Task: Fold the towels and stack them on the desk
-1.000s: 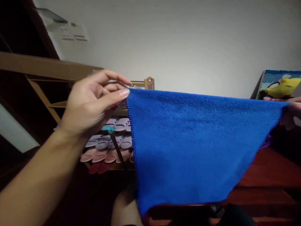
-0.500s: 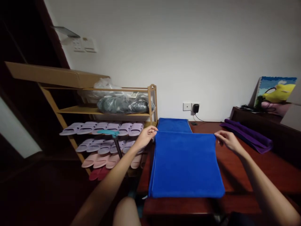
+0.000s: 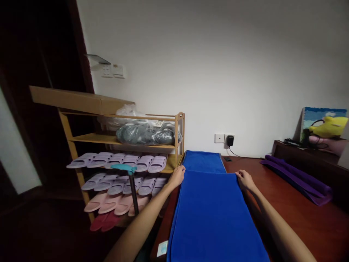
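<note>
A blue towel [image 3: 212,214] lies doubled in layers over the reddish-brown table, its near end running out of the bottom of the view. My left hand [image 3: 177,176] pinches its far left corner, fingers closed on the edge. At the far right corner, my right hand [image 3: 244,179] is closed on the cloth as well. Just behind the held edge, a second blue towel [image 3: 203,161] lies folded flat against the wall side. A white label [image 3: 163,249] sticks out at the near left of the held towel.
Left of the table stands a wooden rack [image 3: 179,142] with rows of slippers [image 3: 158,163], bagged items [image 3: 147,133] and a cardboard box [image 3: 81,103] on top. A teal-topped pole [image 3: 124,167] rises before it. Purple cloth [image 3: 300,180] lies at right, near a black plug [image 3: 230,140].
Both hands have moved forward and lower with the towel's far edge, the right one also inward. The view has tilted up, and the towel reaches farther past the bottom edge.
</note>
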Action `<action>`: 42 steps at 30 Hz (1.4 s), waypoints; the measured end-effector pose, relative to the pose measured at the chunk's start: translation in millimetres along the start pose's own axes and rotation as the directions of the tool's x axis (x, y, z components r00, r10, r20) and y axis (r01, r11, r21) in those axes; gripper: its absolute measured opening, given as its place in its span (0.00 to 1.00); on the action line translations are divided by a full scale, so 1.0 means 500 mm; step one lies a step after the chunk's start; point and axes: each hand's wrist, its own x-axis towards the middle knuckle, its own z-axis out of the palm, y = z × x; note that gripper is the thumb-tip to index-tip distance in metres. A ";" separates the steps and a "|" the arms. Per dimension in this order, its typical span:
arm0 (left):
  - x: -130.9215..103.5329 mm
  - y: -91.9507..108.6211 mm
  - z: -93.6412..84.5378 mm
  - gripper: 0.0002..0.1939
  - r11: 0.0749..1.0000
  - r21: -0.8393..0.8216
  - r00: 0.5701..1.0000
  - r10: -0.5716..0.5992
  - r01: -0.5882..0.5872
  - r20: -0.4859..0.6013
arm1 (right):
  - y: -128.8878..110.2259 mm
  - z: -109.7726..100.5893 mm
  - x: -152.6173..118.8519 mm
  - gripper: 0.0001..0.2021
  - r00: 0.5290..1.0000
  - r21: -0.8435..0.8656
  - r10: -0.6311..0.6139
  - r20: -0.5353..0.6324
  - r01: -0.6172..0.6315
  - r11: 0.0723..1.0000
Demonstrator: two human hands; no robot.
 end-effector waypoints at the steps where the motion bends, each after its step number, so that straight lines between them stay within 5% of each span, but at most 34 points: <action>1: 0.007 -0.007 0.007 0.09 1.000 0.027 1.000 0.000 0.000 -0.006 | 0.002 0.015 0.006 0.22 1.000 0.016 -0.003 -0.005 0.003 1.000; 8: -0.014 -0.052 0.058 0.16 0.986 0.157 0.996 0.051 -0.063 0.078 | 0.017 0.089 0.000 0.26 0.988 0.111 -0.114 0.108 0.102 0.989; 20: -0.042 -0.035 0.059 0.20 0.950 0.308 0.990 0.005 -0.049 0.142 | 0.021 0.068 -0.035 0.25 0.975 0.024 -0.111 0.192 0.109 0.994; 29: -0.118 0.021 0.024 0.18 0.917 0.370 0.980 0.088 -0.149 0.176 | -0.006 -0.006 -0.113 0.25 0.947 0.006 -0.134 0.292 0.138 0.990; 42: -0.369 0.157 -0.078 0.21 0.822 0.443 0.934 0.314 -0.357 0.172 | -0.087 -0.168 -0.352 0.17 0.878 0.175 -0.087 0.471 0.004 0.985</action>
